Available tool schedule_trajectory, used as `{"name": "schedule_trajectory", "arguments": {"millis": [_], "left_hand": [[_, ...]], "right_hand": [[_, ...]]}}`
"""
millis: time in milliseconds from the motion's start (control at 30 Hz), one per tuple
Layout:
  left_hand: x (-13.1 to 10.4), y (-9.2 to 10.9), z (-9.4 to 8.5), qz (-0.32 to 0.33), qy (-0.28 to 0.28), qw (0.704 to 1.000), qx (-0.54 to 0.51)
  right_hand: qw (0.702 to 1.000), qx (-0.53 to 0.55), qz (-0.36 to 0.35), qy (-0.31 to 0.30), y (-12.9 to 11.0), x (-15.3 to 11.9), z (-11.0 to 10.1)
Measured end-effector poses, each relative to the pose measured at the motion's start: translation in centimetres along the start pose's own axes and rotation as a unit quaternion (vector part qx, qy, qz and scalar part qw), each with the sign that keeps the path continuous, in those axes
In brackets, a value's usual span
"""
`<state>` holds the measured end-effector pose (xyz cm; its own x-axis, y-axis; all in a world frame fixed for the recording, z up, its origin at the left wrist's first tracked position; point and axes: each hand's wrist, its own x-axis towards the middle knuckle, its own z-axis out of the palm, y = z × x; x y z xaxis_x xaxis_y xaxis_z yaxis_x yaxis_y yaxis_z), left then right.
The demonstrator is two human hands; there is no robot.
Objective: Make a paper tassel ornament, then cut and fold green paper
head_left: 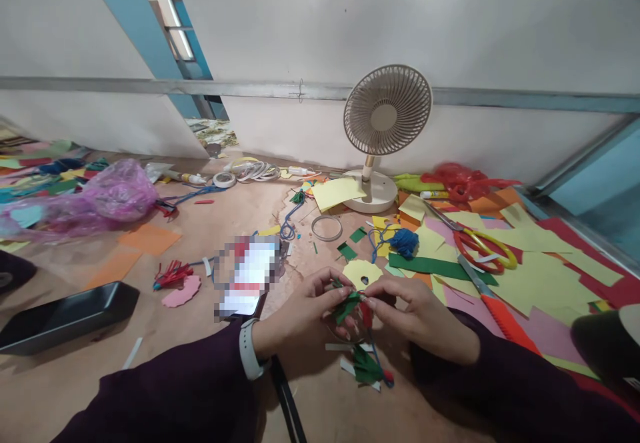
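Note:
My left hand (320,306) pinches a fringed green paper tassel (347,306) between thumb and fingers. Close against it, my right hand (407,306) grips the tassel's upper end with thumb and forefinger. A bit of red paper shows just below the right fingertips. From there a blue cord runs down to another green paper tassel (367,366) with a red tip, lying on the table. Behind my fingers lies a yellow scalloped paper ring (363,274) with a hole in its middle. Part of a round rim beneath my hands is mostly hidden.
A phone (250,276) stands left of my hands, beside a pink paper ring (181,292) and a black case (70,316). A fan (387,116) stands behind. Right: scissors (485,246), a red-handled cutter (505,323), blue yarn (404,242) and loose paper sheets.

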<state>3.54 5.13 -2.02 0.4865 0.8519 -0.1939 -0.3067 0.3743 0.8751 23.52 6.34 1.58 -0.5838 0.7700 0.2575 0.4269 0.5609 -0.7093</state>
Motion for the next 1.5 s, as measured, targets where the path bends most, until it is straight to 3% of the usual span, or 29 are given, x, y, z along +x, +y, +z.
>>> {"name": "schedule_trajectory", "arguments": {"millis": [100,200,267,300,433,567,700,800,933,1067,1500], "left_hand": [[-0.2,0.5,-0.1,0.073,0.018,0.988,0.134],[-0.8,1.2,0.1,0.197,0.027,0.917,0.345],[-1.1,1.4,0.3,0.222,0.019,0.877,0.426],[-1.3,1.4,0.5,0.214,0.013,0.873,0.439],[-1.4,0.7,0.6,0.204,0.000,0.887,0.414],[-0.9,-0.4,0.4,0.212,0.027,0.912,0.351],[-0.6,-0.8,0.4,0.110,0.045,0.974,0.192],[-0.6,-0.6,0.7,0.039,0.038,0.997,0.062],[-0.6,-0.3,1.0,-0.012,0.024,0.999,-0.038],[-0.6,-0.3,0.9,-0.042,0.022,0.997,-0.067],[-0.5,0.0,0.8,0.019,0.025,1.000,0.000]], "right_hand": [[0.998,0.029,0.041,-0.026,0.0,0.2,-0.2],[0.996,0.043,0.065,-0.033,0.1,0.1,-0.3],[0.996,0.050,0.074,-0.030,0.1,0.1,-0.2],[0.995,0.057,0.080,-0.030,0.1,0.0,-0.2],[0.989,0.100,0.106,-0.034,0.0,0.0,0.1],[0.986,0.120,0.115,-0.022,-0.1,0.2,0.2],[0.984,0.127,0.125,-0.018,-0.1,0.3,0.2],[0.982,0.134,0.131,-0.011,0.0,0.3,0.3],[0.984,0.134,0.118,-0.004,0.1,0.2,0.5],[0.985,0.143,0.096,0.003,0.5,0.2,0.7],[0.976,0.171,0.137,0.017,0.9,0.0,1.2]]}}
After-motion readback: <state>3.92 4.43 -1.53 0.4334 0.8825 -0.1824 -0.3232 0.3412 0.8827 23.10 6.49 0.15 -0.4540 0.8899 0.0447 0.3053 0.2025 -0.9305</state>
